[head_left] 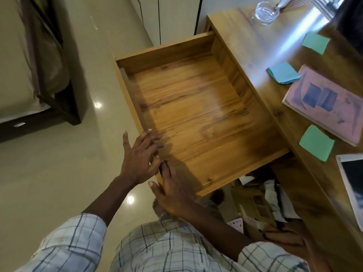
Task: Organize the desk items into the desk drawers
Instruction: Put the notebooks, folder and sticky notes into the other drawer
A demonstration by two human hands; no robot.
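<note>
Two hands (pixel 137 160) on front, drawer (pixel 196 107) extending leftward

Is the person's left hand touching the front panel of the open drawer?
Touching. The head view shows the left hand with straight fingers lying across the top edge of the front panel of the drawer, with no gap visible.

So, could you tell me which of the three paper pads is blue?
The middle pad, beside the pink book; the far pad and near pad are green.
</note>
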